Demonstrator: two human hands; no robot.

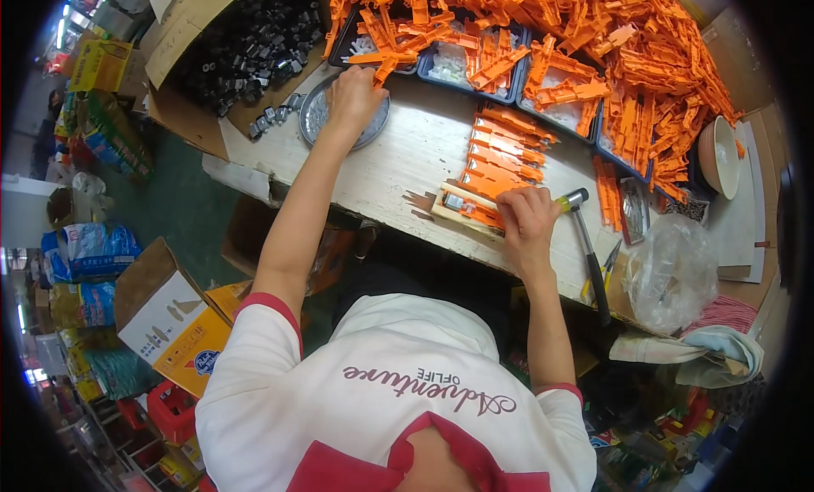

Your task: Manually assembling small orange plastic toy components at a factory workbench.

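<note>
My left hand (354, 103) reaches over a round grey dish (311, 123) of small pieces. Its fingers are curled beside an orange plastic part at the pile's edge, and what they grip is hidden. At the bench's near edge, my right hand (527, 220) closes its fingers on the right end of an orange plastic part (475, 209). That part lies in a cream-coloured jig (449, 212), with a small metal piece at its left end. Just right of this hand rests a hammer (585, 237) with a yellow-green face and black grip.
Beyond the jig lies a row of orange parts (504, 157). Dark trays (509, 97) hold white pieces under a large orange heap (593, 25). A carton (191, 64) of dark metal pieces stands left. Pliers (612, 256), a plastic bag (674, 271) and a bowl (721, 157) sit right.
</note>
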